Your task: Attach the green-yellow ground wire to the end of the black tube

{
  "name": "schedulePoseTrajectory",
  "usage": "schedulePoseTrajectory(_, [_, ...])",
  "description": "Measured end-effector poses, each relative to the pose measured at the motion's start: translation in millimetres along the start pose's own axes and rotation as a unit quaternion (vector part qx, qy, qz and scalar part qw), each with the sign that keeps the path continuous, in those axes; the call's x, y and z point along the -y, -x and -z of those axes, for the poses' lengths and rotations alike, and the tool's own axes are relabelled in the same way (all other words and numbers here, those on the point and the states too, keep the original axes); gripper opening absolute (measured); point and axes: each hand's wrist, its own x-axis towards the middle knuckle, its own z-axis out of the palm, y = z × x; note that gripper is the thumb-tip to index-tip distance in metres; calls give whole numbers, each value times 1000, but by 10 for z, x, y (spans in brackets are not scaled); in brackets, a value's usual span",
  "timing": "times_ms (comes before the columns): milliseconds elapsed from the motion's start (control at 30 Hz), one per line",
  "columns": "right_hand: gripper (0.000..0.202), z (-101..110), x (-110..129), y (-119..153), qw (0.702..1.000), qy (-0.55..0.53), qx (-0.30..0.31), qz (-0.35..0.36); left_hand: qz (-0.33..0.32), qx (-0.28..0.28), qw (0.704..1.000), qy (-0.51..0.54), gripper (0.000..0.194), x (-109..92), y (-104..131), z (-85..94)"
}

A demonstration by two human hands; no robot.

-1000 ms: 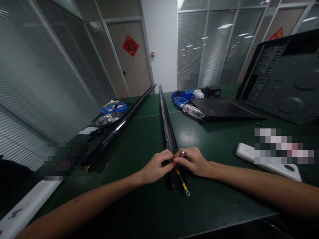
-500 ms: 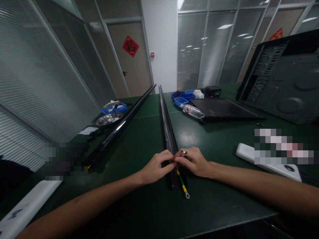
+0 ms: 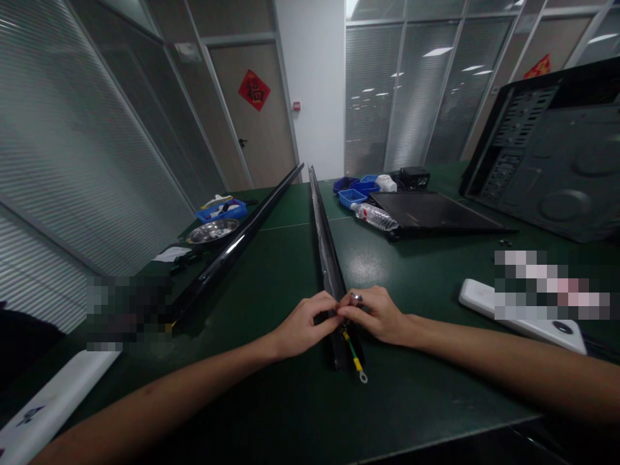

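Note:
My left hand (image 3: 309, 325) is closed, its thumb and fingertips pinched together over the near end of a long black channel-shaped rail (image 3: 330, 271). Against it, fingertip to fingertip, my right hand (image 3: 375, 314) is pinched shut too and wears a silver-coloured ring. The fingers hide whatever small part lies between them. From just below the fingertips comes a short green-and-yellow wire (image 3: 353, 352) with yellow sleeves. Its free end carries a bare metal ring terminal (image 3: 363, 376), pointing toward me. The wire's upper end is hidden by my fingers.
A second black rail (image 3: 232, 248) lies to the left. Beyond it are a metal bowl (image 3: 213, 231) and a blue tray (image 3: 221, 211). On the right are a plastic bottle (image 3: 375, 216), a dark flat panel (image 3: 440, 213), a computer case (image 3: 552, 155) and a white device (image 3: 523, 316).
The wire's ring terminal has shifted slightly up and left. My right fingers have moved a touch to the left; my left hand has stayed put.

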Motion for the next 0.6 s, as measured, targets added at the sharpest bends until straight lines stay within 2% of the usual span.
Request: schedulePoseTrajectory(600, [27, 4, -14, 21, 1000, -9, 2, -4, -6, -5, 1000, 13, 14, -35, -4, 1])
